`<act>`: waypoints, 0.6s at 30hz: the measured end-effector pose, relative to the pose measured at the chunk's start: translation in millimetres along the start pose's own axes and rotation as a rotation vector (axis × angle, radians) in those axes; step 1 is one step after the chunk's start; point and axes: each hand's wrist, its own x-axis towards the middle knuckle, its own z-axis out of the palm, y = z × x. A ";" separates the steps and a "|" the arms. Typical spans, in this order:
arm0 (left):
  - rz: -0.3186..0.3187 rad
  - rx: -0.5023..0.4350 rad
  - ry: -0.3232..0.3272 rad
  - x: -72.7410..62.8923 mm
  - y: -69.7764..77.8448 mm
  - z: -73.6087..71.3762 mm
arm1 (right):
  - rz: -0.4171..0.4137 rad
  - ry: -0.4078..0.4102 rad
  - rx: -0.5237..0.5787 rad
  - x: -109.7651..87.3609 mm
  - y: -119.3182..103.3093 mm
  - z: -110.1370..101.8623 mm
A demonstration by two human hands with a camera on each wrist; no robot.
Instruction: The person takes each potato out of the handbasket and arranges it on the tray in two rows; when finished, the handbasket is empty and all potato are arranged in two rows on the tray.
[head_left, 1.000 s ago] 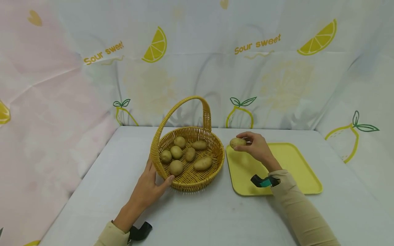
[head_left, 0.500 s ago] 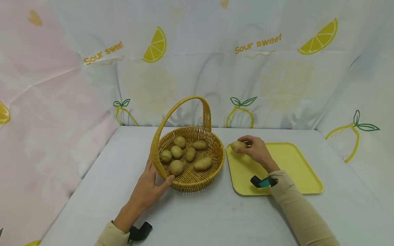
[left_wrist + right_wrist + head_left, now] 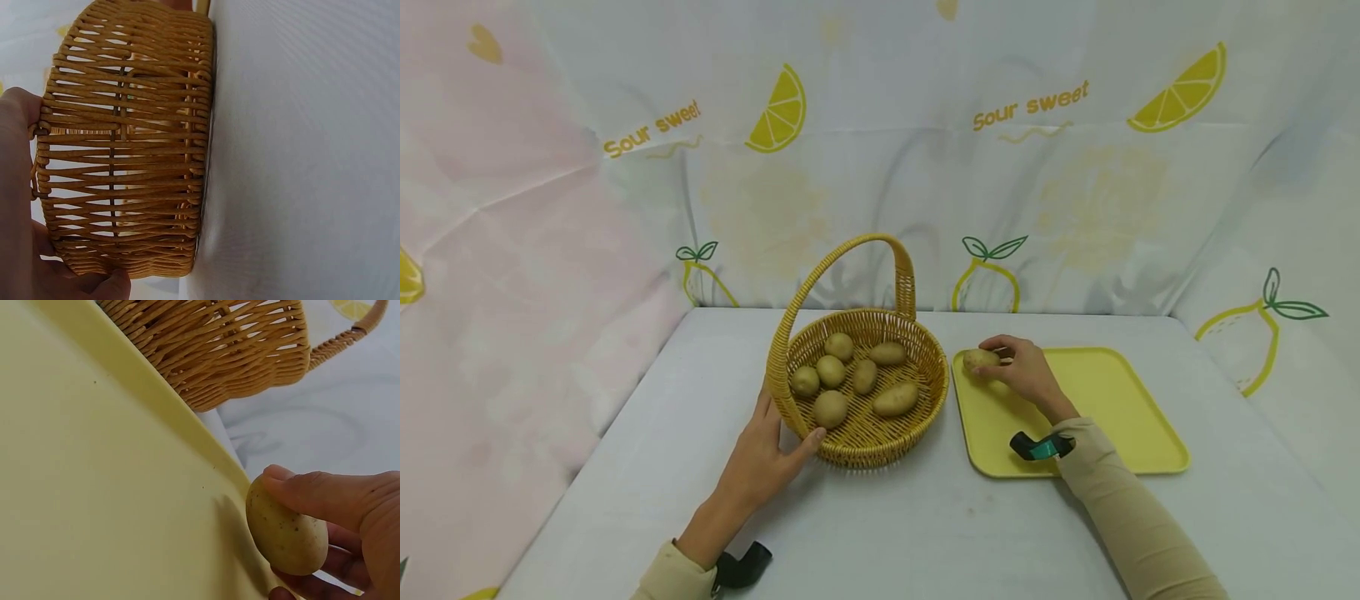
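Note:
My right hand (image 3: 1026, 375) pinches a potato (image 3: 981, 360) between thumb and fingers at the back left corner of a yellow tray (image 3: 1105, 400). In the right wrist view the potato (image 3: 284, 531) casts a shadow beside it on the tray; whether it touches the surface I cannot tell. Left of the tray stands a woven basket (image 3: 880, 454) with a tall handle, holding several potatoes (image 3: 895, 399). My left hand (image 3: 763, 458) grips the basket's near left side, thumb at the rim; some of its fingers are hidden behind the weave.
Both basket and tray stand on a white-covered table (image 3: 895, 533), a narrow gap between them. The basket's handle (image 3: 842, 250) arches high over it. Behind hangs a cloth backdrop (image 3: 887, 167) printed with lemons.
My right hand has lowered the potato and brought it slightly nearer, over the tray's back left corner. The left hand and the basket have stayed put.

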 end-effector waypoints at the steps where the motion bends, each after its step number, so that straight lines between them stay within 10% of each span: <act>1: 0.002 0.001 0.001 0.4 0.1 0.1 | -0.002 -0.001 -0.003 -0.1 0.4 -0.2; 18: 0.008 0.019 -0.002 -0.5 2.7 -0.5 | -0.066 -0.081 -0.029 -1.7 2.1 -4.2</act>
